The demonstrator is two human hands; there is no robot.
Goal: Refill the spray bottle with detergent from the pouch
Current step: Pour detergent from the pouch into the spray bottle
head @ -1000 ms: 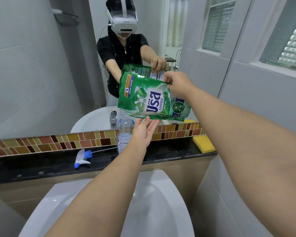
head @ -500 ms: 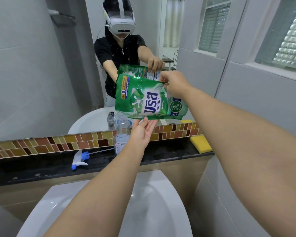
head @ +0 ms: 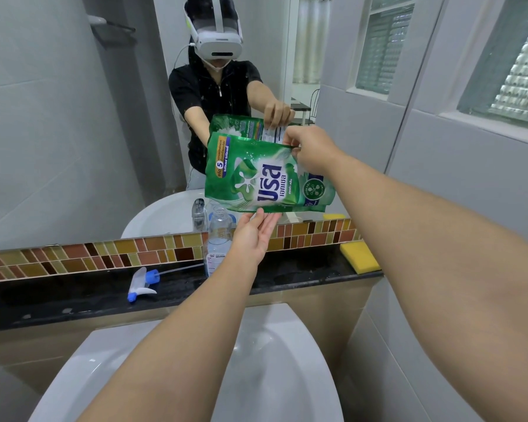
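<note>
Right hand [head: 310, 152] pinches pouch [head: 265, 178] top corner; left hand [head: 252, 237], fingers flat, props its base to steady it above open spray bottle [head: 218, 236].

Free room and obstructions above the dark worktop [head: 73, 295]. The open neck of the spray bottle [head: 219, 239] is overhung by the detergent pouch [head: 256, 178], which is pinched at its top edge by the right hand [head: 310, 150] and touched from below by the straight fingers of the left hand [head: 252, 239]. The bottle's right side is screened by that hand. Approach from behind is closed by the mirror [head: 73, 132] and the tile strip [head: 104, 254]. Left of the bottle, the worktop is occupied by the sprayer head [head: 142, 284]; at the right end it is taken up by a yellow sponge [head: 360, 257]. Unobstructed space is seen over the white basin [head: 272, 376].
</note>
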